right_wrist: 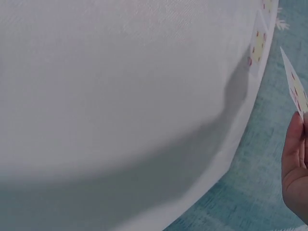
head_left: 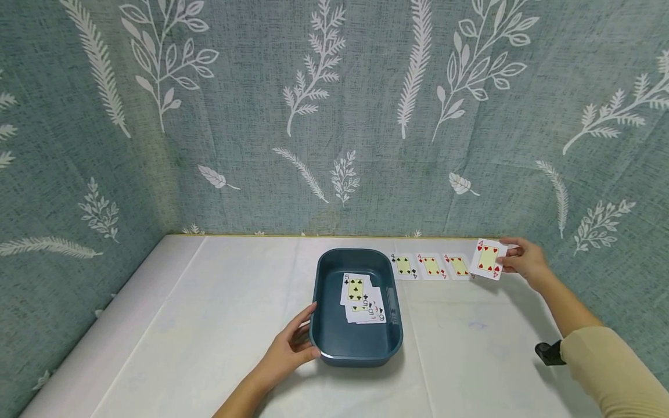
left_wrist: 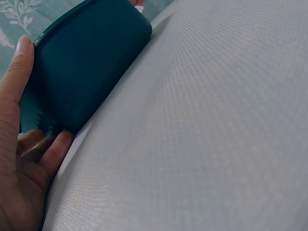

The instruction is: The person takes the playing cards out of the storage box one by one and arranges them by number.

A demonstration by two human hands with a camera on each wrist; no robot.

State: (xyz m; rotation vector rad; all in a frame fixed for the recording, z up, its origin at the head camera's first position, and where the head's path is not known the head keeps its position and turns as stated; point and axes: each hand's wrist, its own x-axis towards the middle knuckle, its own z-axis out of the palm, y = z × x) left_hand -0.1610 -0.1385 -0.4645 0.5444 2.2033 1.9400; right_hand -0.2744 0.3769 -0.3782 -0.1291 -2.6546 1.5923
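My right hand (head_left: 528, 262) pinches a four of hearts playing card (head_left: 488, 259) by its right edge, held above the table at the right end of a row of cards. In the right wrist view the same card (right_wrist: 294, 84) shows nearly edge-on. My left hand (head_left: 284, 351) holds the near left corner of a dark teal tray (head_left: 355, 361), thumb at the rim and fingers against the side. Inside the tray lies a loose pile of cards, a five of clubs (head_left: 356, 289) on top. Those beneath it are partly covered.
Three face-up fours lie in a row right of the tray: a black four (head_left: 404, 267), a four of diamonds (head_left: 431, 267) and a red four (head_left: 457, 267). A white cloth (head_left: 209, 325) covers the table. Patterned fabric (head_left: 251, 116) hangs behind and at both sides.
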